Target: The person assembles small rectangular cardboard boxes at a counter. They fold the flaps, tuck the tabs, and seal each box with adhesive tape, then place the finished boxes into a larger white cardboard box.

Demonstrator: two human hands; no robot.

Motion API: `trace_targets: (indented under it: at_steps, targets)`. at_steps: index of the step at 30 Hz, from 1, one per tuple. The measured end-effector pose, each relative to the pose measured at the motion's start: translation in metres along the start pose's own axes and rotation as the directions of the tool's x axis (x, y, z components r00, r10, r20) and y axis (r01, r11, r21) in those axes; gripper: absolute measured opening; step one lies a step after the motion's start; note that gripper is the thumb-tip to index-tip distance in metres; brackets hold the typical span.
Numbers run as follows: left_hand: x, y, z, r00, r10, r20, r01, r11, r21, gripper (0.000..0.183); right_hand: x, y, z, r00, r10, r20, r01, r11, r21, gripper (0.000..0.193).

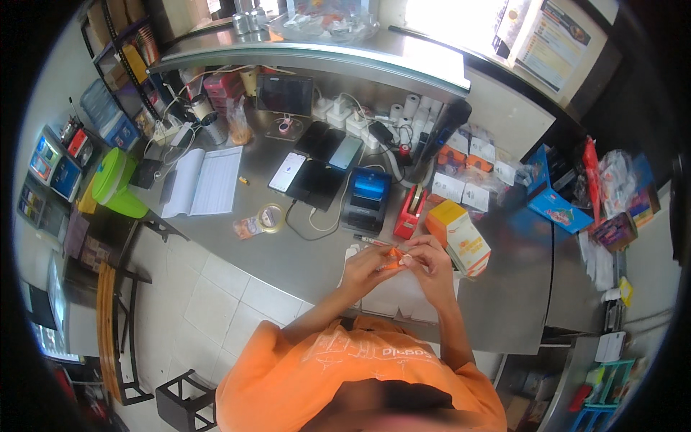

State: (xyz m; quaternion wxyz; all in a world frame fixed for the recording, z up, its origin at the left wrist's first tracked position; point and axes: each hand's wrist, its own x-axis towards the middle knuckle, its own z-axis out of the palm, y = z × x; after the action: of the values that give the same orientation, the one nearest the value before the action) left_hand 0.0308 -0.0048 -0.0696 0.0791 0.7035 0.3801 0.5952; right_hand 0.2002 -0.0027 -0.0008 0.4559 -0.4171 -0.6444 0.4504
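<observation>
Both my hands meet over the near edge of a steel counter (497,299). Between them is a small orange piece (394,261), perhaps folded card or a packet; its exact kind is too small to make out. The fingers of my left hand (367,269) pinch its left side. My right hand (432,271) closes on its right side, where a bit of white shows at the fingertips. Just beyond my right hand stands a yellow, orange and white carton (461,234). A red tape dispenser (410,212) and a marker pen (369,239) lie close by.
A black label printer (366,205) and several phones, one a white-screened phone (286,173), occupy the middle. Farther left are an open notebook (205,180) and a tape roll (272,217). Small white-and-orange boxes (450,186) are stacked back right. A black stool (186,402) stands on the floor.
</observation>
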Motion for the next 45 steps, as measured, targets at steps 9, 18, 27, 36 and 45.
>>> trace_targets:
  at_steps: [9,18,27,36,45]
  targets:
    - [0.010,-0.001,-0.006,0.978,0.198,-0.060,-0.193,0.978,0.082,0.035,0.000,-0.009,0.006,0.990,-0.131,-0.048,0.126,0.988,-0.083,0.007]
    - [0.026,0.015,-0.015,0.961,0.275,-0.030,-0.273,0.960,0.071,0.037,-0.006,-0.035,0.000,0.977,-0.214,-0.015,0.205,0.951,-0.233,0.008]
    - [0.036,0.041,-0.021,0.903,-0.379,0.204,0.426,0.853,-0.301,0.029,-0.017,-0.018,-0.002,0.841,-0.537,0.069,0.470,0.660,-0.586,0.021]
    - [0.053,0.053,-0.028,0.702,-0.506,0.502,0.649,0.162,-0.744,0.051,-0.015,-0.002,-0.005,0.787,-0.617,0.008,0.517,0.652,-0.555,0.019]
    - [0.059,0.074,-0.033,0.940,-0.244,0.238,0.290,0.939,-0.185,0.046,-0.018,-0.002,-0.006,0.626,-0.780,-0.017,0.534,0.444,-0.720,0.025]
